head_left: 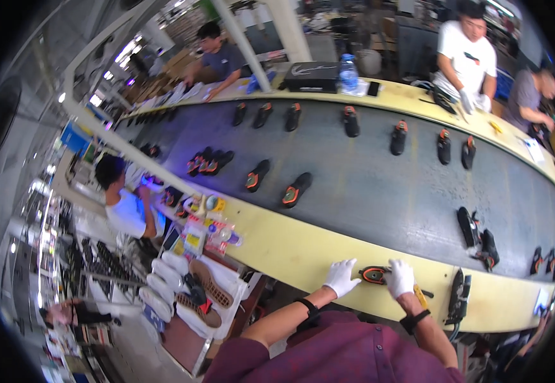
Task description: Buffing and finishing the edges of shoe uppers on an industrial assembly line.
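left hand [341, 276] fingers spread flat beside shoe sole [374, 274] | right hand [400, 277] fingers curled, gripping its end

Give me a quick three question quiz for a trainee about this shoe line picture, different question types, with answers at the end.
1. True or false: both of the person's hands, left hand and right hand, wear white gloves.
2. Multiple choice: the black and orange shoe between those hands lies on A) the dark conveyor belt, B) the yellow table edge, C) the floor.
3. Fill in: the tool lying on the yellow edge to the right of the right hand is a black ____.

Key: 1 true. 2 B. 3 the pictures suggest an iron-like hand tool; "iron" accepted.
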The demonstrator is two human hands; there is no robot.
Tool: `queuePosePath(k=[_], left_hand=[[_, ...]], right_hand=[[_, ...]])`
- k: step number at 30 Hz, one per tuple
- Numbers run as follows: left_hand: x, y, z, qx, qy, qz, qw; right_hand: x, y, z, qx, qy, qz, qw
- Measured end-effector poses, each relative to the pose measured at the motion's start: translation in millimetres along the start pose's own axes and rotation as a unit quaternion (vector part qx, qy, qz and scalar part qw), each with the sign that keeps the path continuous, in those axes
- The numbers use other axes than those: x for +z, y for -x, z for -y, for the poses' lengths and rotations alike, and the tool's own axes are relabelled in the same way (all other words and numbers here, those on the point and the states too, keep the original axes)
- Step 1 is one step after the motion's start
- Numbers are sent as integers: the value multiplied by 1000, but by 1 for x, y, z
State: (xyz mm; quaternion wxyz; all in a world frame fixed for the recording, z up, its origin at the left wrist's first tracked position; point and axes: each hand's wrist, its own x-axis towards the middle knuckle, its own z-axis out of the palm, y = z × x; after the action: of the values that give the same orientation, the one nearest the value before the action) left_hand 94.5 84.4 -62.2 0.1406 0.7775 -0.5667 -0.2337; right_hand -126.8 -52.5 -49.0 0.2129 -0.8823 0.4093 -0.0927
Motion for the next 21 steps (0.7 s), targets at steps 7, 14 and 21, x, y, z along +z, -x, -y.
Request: queuePosePath(k=[7,14,21], left_hand=[[82,-1,21,-25,162,73,984],[-8,-12,-19,72,302,-15,951],[-51,-28,-65,104,97,6,990]], right_hand=[[51,-2,17,-96,49,111,988],[-2,-3,27,-16,-213,28,977],[-7,4,-3,-3,-201,53,978]])
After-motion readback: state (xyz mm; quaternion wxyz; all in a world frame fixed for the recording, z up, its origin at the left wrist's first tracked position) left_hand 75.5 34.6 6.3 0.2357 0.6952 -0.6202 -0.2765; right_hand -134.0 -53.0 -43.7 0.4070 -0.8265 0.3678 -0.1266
